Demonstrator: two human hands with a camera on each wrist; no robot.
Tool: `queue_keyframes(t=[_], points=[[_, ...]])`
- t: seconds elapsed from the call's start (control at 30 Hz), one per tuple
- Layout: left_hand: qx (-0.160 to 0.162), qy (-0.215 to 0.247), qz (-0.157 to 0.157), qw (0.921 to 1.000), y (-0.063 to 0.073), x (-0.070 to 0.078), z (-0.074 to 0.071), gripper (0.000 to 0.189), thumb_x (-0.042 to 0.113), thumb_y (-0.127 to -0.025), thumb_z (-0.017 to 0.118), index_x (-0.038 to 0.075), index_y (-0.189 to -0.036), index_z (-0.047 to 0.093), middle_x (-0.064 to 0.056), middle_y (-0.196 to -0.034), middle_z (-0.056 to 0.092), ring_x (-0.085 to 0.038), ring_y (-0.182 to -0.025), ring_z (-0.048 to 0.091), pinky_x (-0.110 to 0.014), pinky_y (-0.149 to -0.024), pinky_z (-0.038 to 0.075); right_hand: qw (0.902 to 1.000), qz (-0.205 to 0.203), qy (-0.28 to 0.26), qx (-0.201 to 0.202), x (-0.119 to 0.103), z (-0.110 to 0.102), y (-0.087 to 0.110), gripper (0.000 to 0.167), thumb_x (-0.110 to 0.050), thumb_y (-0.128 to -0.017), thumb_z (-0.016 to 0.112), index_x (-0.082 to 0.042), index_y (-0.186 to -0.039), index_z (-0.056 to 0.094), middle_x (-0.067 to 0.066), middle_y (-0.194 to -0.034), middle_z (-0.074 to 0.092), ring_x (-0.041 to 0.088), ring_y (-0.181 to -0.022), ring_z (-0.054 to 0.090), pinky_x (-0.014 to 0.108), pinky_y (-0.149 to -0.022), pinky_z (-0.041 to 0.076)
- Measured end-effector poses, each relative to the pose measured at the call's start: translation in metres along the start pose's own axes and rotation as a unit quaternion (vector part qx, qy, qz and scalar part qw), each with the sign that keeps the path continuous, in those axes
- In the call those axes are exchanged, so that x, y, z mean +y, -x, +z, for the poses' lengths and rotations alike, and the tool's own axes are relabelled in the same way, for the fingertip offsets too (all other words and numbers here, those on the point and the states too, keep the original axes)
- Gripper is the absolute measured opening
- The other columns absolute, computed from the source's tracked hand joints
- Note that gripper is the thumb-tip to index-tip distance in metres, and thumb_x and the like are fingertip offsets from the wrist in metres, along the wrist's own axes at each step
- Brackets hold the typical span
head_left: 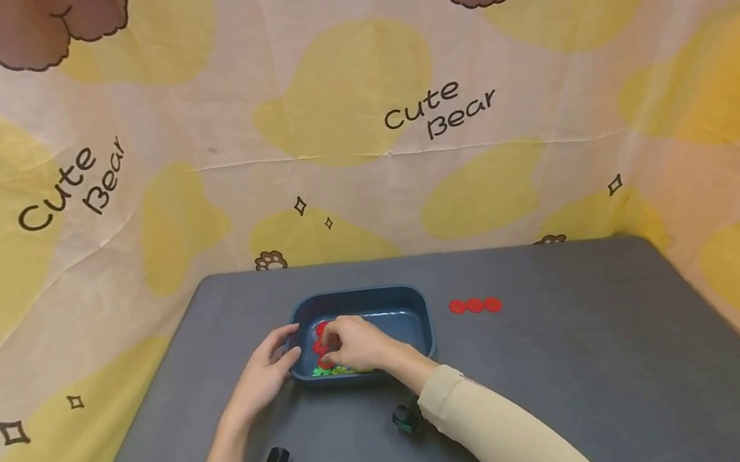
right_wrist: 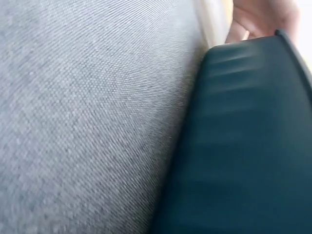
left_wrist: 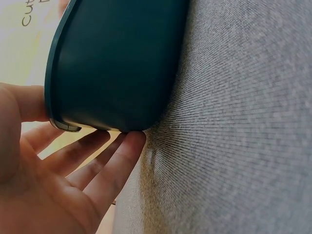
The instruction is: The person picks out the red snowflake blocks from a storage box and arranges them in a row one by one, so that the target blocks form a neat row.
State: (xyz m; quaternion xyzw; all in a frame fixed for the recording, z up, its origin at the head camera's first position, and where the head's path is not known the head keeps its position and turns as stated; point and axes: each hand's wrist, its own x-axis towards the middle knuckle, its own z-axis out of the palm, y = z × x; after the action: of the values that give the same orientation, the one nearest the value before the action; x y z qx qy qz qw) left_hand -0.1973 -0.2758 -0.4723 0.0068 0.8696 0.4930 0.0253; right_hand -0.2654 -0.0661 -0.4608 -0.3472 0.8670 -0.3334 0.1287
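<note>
My left hand (head_left: 262, 372) grips the left end of a dark blue rectangular tray (head_left: 413, 288). In the left wrist view the thumb (left_wrist: 34, 102) goes over the rim and the fingers lie against the outer end wall. My right hand (head_left: 357, 343) reaches into the tray over the front wall, thumb and forefinger curled down at small red flower-shaped discs (head_left: 322, 328). I cannot tell whether they pinch one. Green pieces (head_left: 326, 371) lie along the tray's front inside, partly under the hand. In the right wrist view only the tray's outer wall (right_wrist: 243, 146) shows, with the hand out of frame.
On the grey table (head_left: 573, 360), right of the tray, three red flower-shaped discs (head_left: 474, 305) lie in a row, edge to edge. A printed cloth (head_left: 336, 93) hangs behind and at both sides. Black cameras are worn on both wrists.
</note>
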Motion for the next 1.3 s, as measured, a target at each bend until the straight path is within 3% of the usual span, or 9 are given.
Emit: queue_keyframes(t=[0.3, 0.5, 0.73, 1.03, 1.3], points=[[-0.002, 0.011, 0.013, 0.9998, 0.000, 0.002, 0.002, 0.048, 0.017, -0.105, 0.057, 0.010, -0.151, 0.045, -0.025, -0.158, 0.034, -0.048, -0.139, 0.042, -0.055, -0.098, 0.051, 0.9964, -0.005, 0.083, -0.012, 0.001, 0.009, -0.008, 0.023, -0.025, -0.088, 0.081, -0.013, -0.106, 0.074, -0.008, -0.090, 0.067, 0.007, -0.081, 0.059, 0.024, -0.074, 0.052], [-0.003, 0.015, 0.019, 0.9997, 0.001, 0.005, 0.001, 0.048, 0.017, -0.105, 0.057, 0.009, -0.150, 0.045, -0.026, -0.158, 0.034, -0.048, -0.139, 0.043, -0.054, -0.097, 0.053, 0.9946, 0.000, 0.103, -0.010, 0.001, 0.011, -0.009, 0.022, -0.025, -0.088, 0.081, -0.014, -0.106, 0.076, -0.008, -0.093, 0.065, 0.007, -0.084, 0.057, 0.023, -0.073, 0.051], [-0.003, 0.017, 0.018, 0.9997, 0.002, 0.007, 0.001, 0.049, 0.017, -0.105, 0.057, 0.008, -0.151, 0.044, -0.029, -0.158, 0.033, -0.050, -0.138, 0.042, -0.056, -0.097, 0.051, 0.9940, 0.011, 0.109, -0.012, 0.004, 0.012, -0.011, 0.019, -0.025, -0.088, 0.080, -0.015, -0.104, 0.074, -0.008, -0.091, 0.059, 0.007, -0.083, 0.053, 0.023, -0.073, 0.049], [0.000, 0.018, 0.016, 0.9997, 0.002, 0.007, 0.000, 0.049, 0.017, -0.105, 0.058, 0.008, -0.151, 0.044, -0.027, -0.158, 0.034, -0.049, -0.138, 0.044, -0.056, -0.097, 0.051, 0.9958, -0.004, 0.091, -0.006, 0.005, 0.013, -0.012, 0.019, -0.018, -0.087, 0.080, -0.013, -0.102, 0.069, -0.007, -0.086, 0.064, 0.007, -0.076, 0.056, 0.022, -0.070, 0.050], [0.000, 0.019, 0.012, 0.9997, 0.004, 0.006, 0.000, 0.050, 0.016, -0.105, 0.057, 0.007, -0.152, 0.042, -0.028, -0.157, 0.034, -0.049, -0.137, 0.045, -0.055, -0.096, 0.052, 0.9970, -0.018, 0.075, 0.008, 0.005, 0.013, -0.010, 0.018, -0.014, -0.086, 0.079, -0.015, -0.102, 0.072, -0.008, -0.094, 0.068, 0.008, -0.084, 0.057, 0.023, -0.074, 0.051]])
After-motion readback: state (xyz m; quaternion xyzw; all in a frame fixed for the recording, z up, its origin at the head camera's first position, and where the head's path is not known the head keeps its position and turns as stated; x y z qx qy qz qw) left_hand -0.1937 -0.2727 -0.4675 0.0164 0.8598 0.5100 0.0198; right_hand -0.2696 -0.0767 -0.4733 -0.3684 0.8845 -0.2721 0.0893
